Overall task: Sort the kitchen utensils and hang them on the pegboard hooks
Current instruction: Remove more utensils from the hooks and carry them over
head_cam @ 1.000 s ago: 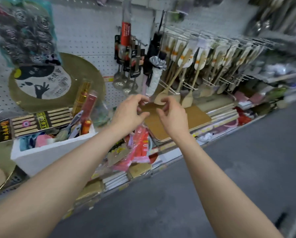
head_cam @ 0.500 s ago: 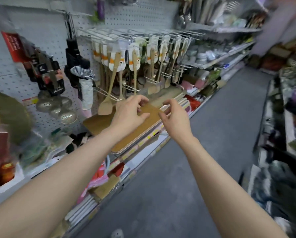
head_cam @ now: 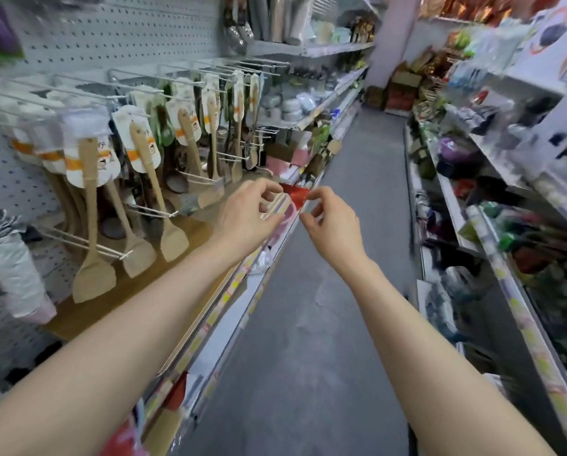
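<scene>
Shop aisle, grey floor (head_cam: 325, 324) down the middle, stocked shelving on both sides. Far left: perforated pegboard (head_cam: 117, 31) with long white wire hooks (head_cam: 88, 241) jutting out. On those hooks, rows of wooden spatulas (head_cam: 93, 225) on white and orange backing cards, blades down, row after row toward the back of the aisle. Lower left: something grey and white in crinkled plastic (head_cam: 9, 258), too blurred to name. Under the spatulas, flat wooden boards (head_cam: 121, 297) on the shelf, yellow price tags along its front edge (head_cam: 210, 320).

Centre: left hand (head_cam: 246, 215) out over the shelf edge, fingers curled, thumb and forefinger close together; whether pinching anything, cannot tell. Just to its right, right hand (head_cam: 333, 225) at the same height, fingers curled likewise, fingertips near the left's without touching; grip unclear as well. Between and behind the two, a red packet (head_cam: 297, 194) on the shelf, apparently not held. No utensil plainly in either hand.

Right: opposite shelving (head_cam: 505, 258), crowded with blurred packaged goods in green, purple, red and white.
</scene>
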`<state>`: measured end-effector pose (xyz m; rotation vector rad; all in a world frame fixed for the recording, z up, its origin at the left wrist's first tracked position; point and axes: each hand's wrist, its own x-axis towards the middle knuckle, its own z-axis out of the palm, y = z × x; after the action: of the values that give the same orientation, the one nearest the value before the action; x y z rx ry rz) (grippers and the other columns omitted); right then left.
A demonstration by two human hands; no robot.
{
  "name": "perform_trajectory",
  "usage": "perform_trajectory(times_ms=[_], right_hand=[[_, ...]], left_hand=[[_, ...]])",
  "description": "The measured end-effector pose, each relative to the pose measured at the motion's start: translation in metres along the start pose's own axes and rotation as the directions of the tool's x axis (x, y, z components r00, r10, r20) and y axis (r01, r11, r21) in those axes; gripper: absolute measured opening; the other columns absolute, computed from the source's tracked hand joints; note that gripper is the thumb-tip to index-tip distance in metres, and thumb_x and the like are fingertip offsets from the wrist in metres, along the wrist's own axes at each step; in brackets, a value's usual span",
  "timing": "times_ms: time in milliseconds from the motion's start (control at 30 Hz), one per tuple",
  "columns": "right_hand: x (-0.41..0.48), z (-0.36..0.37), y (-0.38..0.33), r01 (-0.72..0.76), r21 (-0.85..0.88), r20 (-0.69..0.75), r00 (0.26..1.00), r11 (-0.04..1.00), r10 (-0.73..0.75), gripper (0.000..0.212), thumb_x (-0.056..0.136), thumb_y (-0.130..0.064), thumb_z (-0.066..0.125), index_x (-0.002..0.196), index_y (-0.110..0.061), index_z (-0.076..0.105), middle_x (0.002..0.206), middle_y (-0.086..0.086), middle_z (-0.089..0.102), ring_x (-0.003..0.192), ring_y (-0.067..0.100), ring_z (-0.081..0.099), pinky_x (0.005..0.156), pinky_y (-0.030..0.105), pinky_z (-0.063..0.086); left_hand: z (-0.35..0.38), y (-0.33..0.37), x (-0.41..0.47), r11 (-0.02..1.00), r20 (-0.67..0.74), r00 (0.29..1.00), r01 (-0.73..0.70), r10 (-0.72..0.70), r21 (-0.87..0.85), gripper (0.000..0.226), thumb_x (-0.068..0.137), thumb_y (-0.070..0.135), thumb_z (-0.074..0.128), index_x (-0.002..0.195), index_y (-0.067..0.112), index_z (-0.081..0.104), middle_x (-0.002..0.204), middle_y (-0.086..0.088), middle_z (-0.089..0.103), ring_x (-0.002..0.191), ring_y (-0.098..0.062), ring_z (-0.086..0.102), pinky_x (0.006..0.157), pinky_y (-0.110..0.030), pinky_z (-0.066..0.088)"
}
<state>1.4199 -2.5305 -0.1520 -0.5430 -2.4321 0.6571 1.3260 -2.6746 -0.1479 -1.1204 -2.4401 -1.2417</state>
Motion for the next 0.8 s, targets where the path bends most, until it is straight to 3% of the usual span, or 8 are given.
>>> perform_trajectory(times_ms=[133,400,500,700,800], right_hand=[[0.023,-0.003,0.028,-0.046,-0.02,-0.025,0.999,0.999,0.046,0.024,0.092,-0.022,0.062,0.115,-0.023,0.056,0.095,-0.006,0.058,0.086,0.018,0.057,0.072,0.029,0.032],[0.1,-0.008,0.105,-0.115,-0.03,-0.056,0.992,0.993,0.113,0.024,0.089,-0.024,0.064,0.113,-0.024,0.057,0.096,0.0,0.062,0.086,0.024,0.06,0.071,0.03,0.033],[0.138,-0.016,0.14,-0.113,-0.032,-0.053,0.992,0.993,0.111,0.025,0.089,-0.024,0.063,0.113,-0.023,0.057,0.097,0.001,0.063,0.087,0.026,0.06,0.074,0.033,0.04],[0.211,-0.035,0.21,-0.084,-0.062,-0.034,0.996,0.995,0.082,0.027,0.09,-0.024,0.063,0.116,-0.022,0.056,0.099,0.002,0.062,0.089,0.026,0.061,0.077,0.035,0.043],[0.252,-0.035,0.24,-0.07,-0.079,-0.001,0.998,0.994,0.07,0.029,0.091,-0.024,0.062,0.119,-0.022,0.056,0.103,0.002,0.062,0.091,0.026,0.06,0.077,0.033,0.042]], left_hand=[[0.027,0.0,0.029,1.0,0.044,0.999,-0.012,0.014,-0.028,0.035,0.081,0.026,0.074,0.112,0.03,0.059,0.1,0.009,0.057,0.081,-0.005,0.058,0.077,-0.037,0.054],[0.102,0.004,0.107,0.998,0.091,0.995,-0.041,0.045,-0.042,0.035,0.081,0.024,0.073,0.113,0.028,0.06,0.099,0.01,0.057,0.081,0.0,0.055,0.072,-0.021,0.047],[0.138,0.013,0.15,0.998,0.095,0.995,-0.04,0.043,-0.041,0.034,0.082,0.025,0.073,0.114,0.027,0.06,0.098,0.01,0.058,0.08,-0.002,0.056,0.071,-0.021,0.046],[0.208,0.032,0.227,0.998,0.041,0.999,-0.015,0.018,-0.065,0.037,0.079,0.028,0.075,0.112,0.031,0.06,0.098,0.014,0.058,0.083,-0.004,0.059,0.077,-0.031,0.051],[0.237,0.033,0.26,0.997,0.009,1.0,0.012,-0.011,-0.073,0.036,0.079,0.024,0.074,0.112,0.031,0.061,0.095,0.018,0.054,0.08,0.004,0.056,0.075,-0.026,0.046]])
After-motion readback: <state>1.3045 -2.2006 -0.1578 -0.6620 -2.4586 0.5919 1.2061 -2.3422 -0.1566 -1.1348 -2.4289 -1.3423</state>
